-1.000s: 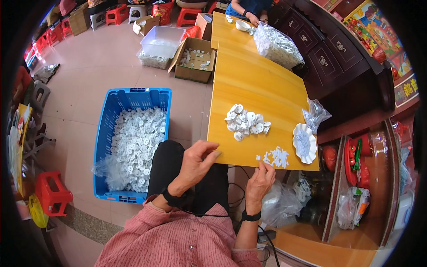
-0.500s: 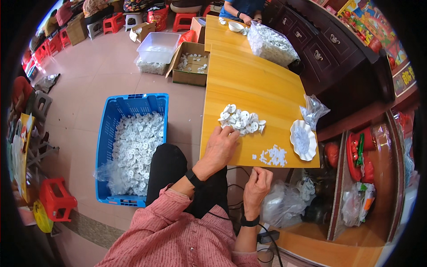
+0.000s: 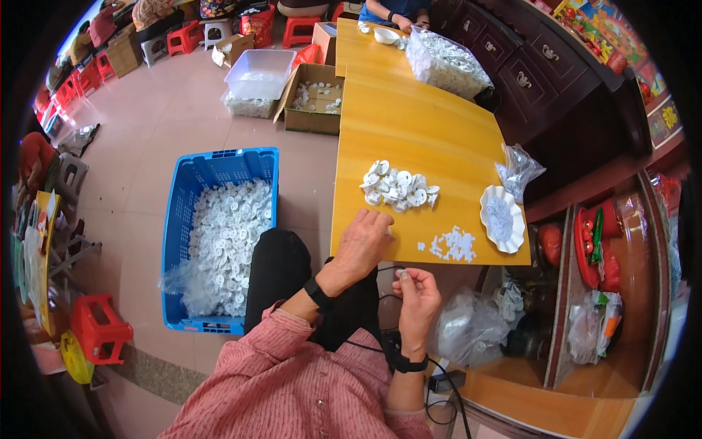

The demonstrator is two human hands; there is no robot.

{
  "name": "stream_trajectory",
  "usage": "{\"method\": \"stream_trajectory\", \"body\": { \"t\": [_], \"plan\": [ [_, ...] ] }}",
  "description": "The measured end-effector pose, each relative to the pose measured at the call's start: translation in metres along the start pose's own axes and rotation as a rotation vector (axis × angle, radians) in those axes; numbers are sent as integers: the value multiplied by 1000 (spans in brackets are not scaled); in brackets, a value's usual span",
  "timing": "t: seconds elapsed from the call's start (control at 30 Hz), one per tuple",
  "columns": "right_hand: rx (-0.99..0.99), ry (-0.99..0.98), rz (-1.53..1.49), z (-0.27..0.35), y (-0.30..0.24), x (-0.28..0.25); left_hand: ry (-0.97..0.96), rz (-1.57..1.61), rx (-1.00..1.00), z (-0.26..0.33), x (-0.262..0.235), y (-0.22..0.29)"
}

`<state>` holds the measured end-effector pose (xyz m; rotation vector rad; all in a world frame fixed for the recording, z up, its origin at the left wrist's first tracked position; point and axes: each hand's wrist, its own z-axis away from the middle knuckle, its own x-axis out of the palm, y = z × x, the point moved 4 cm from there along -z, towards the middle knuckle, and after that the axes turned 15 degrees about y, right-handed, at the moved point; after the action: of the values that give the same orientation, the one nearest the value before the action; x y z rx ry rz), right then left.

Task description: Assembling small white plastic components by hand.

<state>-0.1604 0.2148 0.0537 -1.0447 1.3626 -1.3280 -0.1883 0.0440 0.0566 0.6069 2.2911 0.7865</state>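
My left hand [image 3: 363,246] rests palm down on the near edge of the yellow wooden table [image 3: 409,124], fingers curled over something small that I cannot make out. My right hand [image 3: 417,291] hovers just below the table edge, pinching a tiny white piece [image 3: 401,273] between thumb and fingertips. A heap of white round plastic parts [image 3: 398,189] lies on the table just beyond my left hand. A scatter of tiny white bits [image 3: 453,244] lies to the right, near a white scalloped dish [image 3: 502,218] of small pieces.
A blue crate [image 3: 191,175] of white parts stands on the floor at my left knee. A clear bag [image 3: 519,170] lies by the dish. Cardboard box [image 3: 316,108], clear tub [image 3: 257,82], a large bag of parts [image 3: 446,62]; another person [image 3: 391,10] at the far end. Red stools [image 3: 99,331] around.
My left hand pulled back from the heap of white parts to the table's near edge. My right hand rose slightly with a small piece pinched in it.
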Motion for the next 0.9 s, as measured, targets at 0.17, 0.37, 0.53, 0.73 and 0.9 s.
{"method": "stream_trajectory", "body": {
  "t": [0.17,0.37,0.53,0.73,0.9],
  "plan": [
    [109,-33,-120,6,-5,2,45,251,-114,9,-14,-4],
    [54,-54,-253,13,-16,8,-159,1227,-1095,37,-19,-8],
    [-235,-55,-113,24,-36,19,-152,1517,-1195,56,-24,-2],
    [-422,-42,136,32,-37,20,-138,1642,-1204,64,-28,-3],
    [-422,-13,88,33,-41,20,-144,1660,-1169,69,-30,-3]
  ]
}}
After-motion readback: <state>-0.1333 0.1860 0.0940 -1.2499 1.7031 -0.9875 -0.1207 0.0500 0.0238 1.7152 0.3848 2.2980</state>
